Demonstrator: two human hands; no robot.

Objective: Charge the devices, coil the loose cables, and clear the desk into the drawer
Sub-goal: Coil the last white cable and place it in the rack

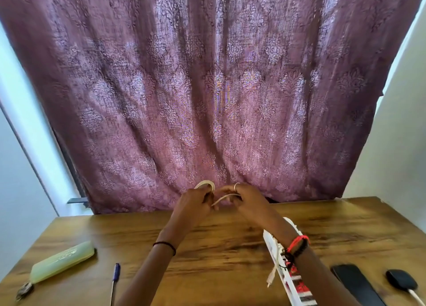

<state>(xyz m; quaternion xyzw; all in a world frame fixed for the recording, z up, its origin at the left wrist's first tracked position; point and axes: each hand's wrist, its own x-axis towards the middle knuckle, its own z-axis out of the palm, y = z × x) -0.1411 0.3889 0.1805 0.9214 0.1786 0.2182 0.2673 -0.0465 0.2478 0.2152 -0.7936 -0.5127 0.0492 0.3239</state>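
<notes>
Near edge of the counter (221,250): power strip (270,243) runs under the right forearm, flat black phone (355,282) and small black device (401,282) beside it. The device has a white lead plugged in, so we judge it's charging. Pen (115,280), green pouch (62,262) and keys (24,290) lie far left, not yet in the drawer.

Further out, both hands are raised above the counter so the white cable (224,198) hangs free for winding. Left hand (191,204) grip: fingers curled, pinching the finished loop. Right hand (249,199) grip: fingers closed on the next length, feeding it in.

Behind: purple curtain (207,86).
</notes>
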